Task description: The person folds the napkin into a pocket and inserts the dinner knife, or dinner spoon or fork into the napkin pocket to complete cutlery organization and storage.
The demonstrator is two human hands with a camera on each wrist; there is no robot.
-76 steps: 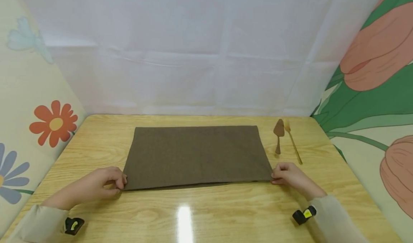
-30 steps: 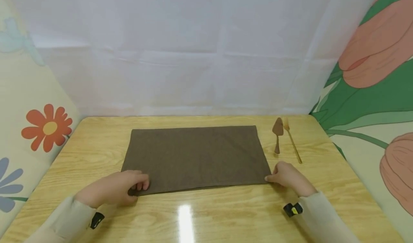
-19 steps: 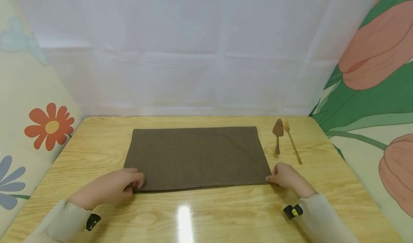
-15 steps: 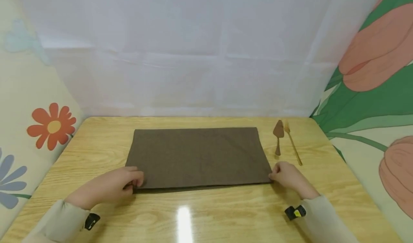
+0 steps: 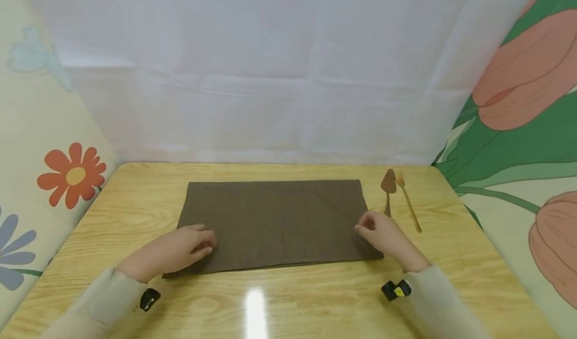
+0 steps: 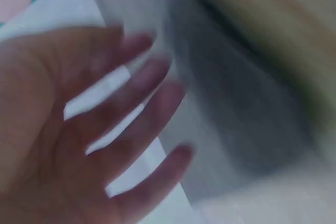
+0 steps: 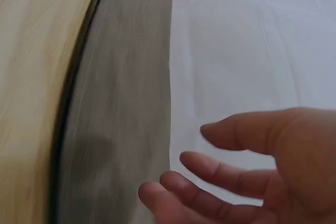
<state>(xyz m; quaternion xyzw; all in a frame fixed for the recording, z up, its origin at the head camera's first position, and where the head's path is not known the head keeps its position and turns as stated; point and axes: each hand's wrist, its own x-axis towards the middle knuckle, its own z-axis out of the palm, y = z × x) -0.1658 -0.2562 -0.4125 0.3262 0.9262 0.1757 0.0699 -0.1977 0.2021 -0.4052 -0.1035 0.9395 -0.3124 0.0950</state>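
A dark brown folded cloth (image 5: 279, 224) lies flat on the wooden table, its long near edge slightly slanted. My left hand (image 5: 180, 249) hovers over the cloth's near left part, fingers loosely bent. In the left wrist view the fingers of the left hand (image 6: 126, 114) are spread and hold nothing, with the blurred cloth (image 6: 220, 98) beyond them. Over the near right part is my right hand (image 5: 383, 234), thumb and forefinger bent toward each other. The right wrist view shows the right hand (image 7: 236, 171) with thumb and fingertips apart, nothing between them, above the cloth (image 7: 121, 87).
To the right of the cloth lie a brown cake server (image 5: 388, 183), its handle partly hidden by my right hand, and a gold fork (image 5: 409, 203). A white sheet (image 5: 288, 78) hangs behind the wooden table (image 5: 216, 309). Flower-patterned panels stand at both sides.
Both hands have let go of the cloth's near corners. The left hand has moved right over the cloth, the right hand inward and away from me. Both near corners now show.
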